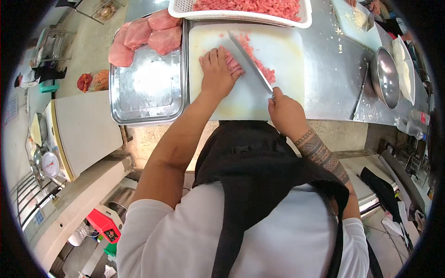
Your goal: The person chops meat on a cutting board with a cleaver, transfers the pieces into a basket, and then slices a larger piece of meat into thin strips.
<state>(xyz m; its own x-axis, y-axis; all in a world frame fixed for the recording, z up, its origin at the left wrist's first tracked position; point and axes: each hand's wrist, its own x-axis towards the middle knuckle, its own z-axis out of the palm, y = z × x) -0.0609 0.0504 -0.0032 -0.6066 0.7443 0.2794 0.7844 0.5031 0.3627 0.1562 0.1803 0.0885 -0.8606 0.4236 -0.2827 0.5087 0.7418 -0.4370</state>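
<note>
On the white cutting board (222,99), pink meat (233,65) lies under your flat left hand (217,72), fingers pressed together; your right hand (285,113) grips the knife (250,62).

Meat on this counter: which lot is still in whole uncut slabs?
The slabs on the steel tray beside the left hand. Meat in the white basket and on the cutting board is already diced.

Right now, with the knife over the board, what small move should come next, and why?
Probably bring the knife down beside the left hand's fingers: the left hand pins uncut meat strips, and diced meat lies past the blade.
</note>
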